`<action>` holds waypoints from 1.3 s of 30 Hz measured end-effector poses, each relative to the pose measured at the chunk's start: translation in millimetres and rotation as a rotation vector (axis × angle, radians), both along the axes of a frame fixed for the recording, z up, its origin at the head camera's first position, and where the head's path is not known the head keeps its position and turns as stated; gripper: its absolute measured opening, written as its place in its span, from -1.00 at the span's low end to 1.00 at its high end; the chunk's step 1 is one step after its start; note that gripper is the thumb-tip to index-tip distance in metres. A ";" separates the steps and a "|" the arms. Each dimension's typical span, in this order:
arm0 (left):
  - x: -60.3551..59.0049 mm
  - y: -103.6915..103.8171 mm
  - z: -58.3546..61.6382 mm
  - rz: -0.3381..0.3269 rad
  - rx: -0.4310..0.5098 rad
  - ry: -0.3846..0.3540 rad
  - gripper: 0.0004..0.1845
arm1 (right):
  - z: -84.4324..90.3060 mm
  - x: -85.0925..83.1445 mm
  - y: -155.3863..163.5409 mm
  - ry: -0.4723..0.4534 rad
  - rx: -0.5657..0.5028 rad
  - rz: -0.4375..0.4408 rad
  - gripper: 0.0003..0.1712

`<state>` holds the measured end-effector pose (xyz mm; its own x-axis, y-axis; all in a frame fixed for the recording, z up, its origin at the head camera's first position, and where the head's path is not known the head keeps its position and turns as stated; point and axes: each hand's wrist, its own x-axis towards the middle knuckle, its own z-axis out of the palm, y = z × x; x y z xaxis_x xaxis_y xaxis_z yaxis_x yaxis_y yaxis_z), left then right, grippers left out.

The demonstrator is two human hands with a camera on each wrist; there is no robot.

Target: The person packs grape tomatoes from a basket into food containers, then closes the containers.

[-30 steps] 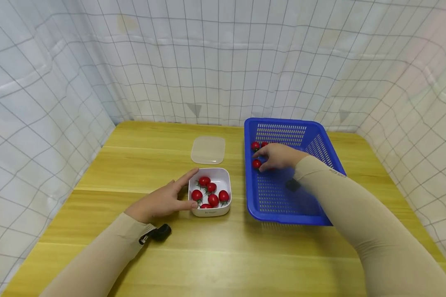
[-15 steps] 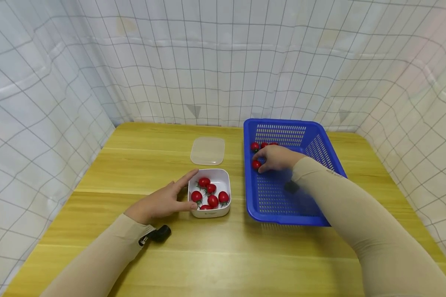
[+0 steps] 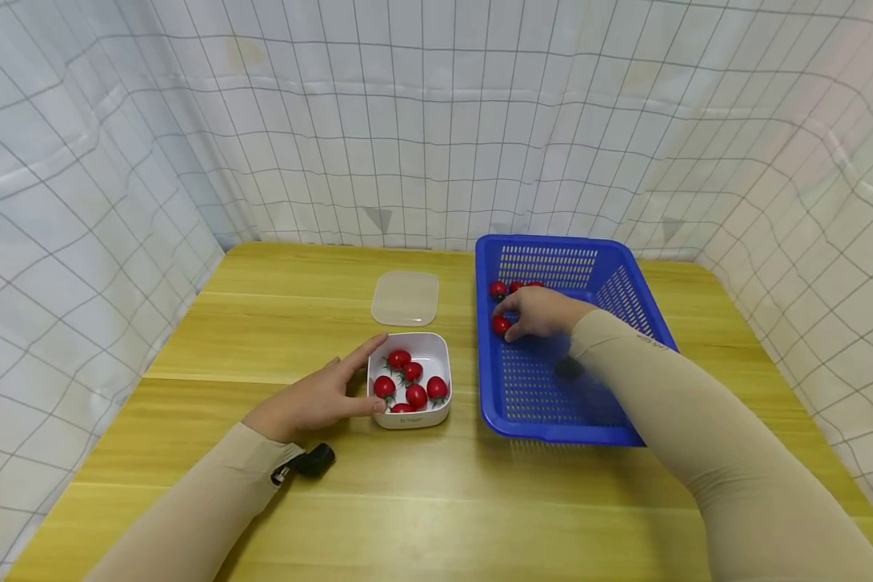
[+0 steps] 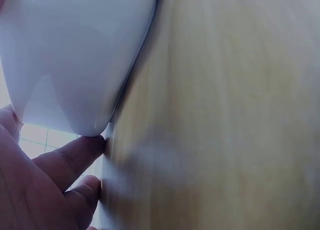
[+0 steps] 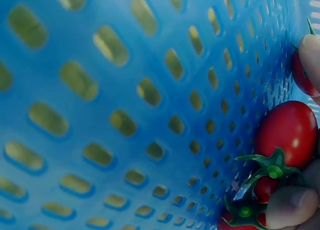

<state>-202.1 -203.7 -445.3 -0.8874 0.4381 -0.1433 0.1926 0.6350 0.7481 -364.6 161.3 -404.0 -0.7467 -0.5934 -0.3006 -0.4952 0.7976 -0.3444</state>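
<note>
In the head view, my left hand point(image 3: 313, 400) spreads thumb and forefinger along the left side of a white square box point(image 3: 440, 418). Its fingertips meet the box's outer wall in the left wrist view. Several red cherry tomatoes point(image 3: 416, 395) with green stems lie inside. My right hand point(image 3: 541, 311) is down in the blue basket point(image 3: 489, 396), thumb and forefinger curled about a cherry tomato point(image 3: 500, 326) near the basket's left wall. In the right wrist view, other cherry tomatoes point(image 5: 286, 132) sit close to the fingertips; the palm is out of sight.
A translucent flat lid point(image 3: 405, 297) lies on the wooden table point(image 3: 378, 517) behind the white box. More cherry tomatoes point(image 3: 498, 289) line the basket's back left corner. White gridded curtain point(image 3: 378, 121) hangs behind the table and at both sides.
The right fingers have closed slightly around the tomato at the basket's left wall. The left hand keeps its place at the box, and the whole view has shifted a little.
</note>
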 end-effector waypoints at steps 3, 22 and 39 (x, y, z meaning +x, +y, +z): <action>-0.5 -0.7 -0.3 -0.001 0.004 0.002 0.07 | 0.6 0.7 -0.6 -0.002 -0.002 -0.006 -0.45; 1.7 -3.3 2.1 0.013 0.004 -0.009 0.07 | 1.5 -1.1 -0.3 -0.008 -0.005 0.006 -0.45; -1.3 -0.8 1.3 -0.001 0.006 -0.023 0.09 | 25.8 -1.9 8.0 0.052 -0.035 0.016 -0.44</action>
<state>-203.4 -204.4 -444.0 -0.8833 0.4402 -0.1609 0.1765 0.6305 0.7558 -366.5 169.2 -378.2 -0.7510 -0.6151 -0.2403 -0.5261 0.7772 -0.3452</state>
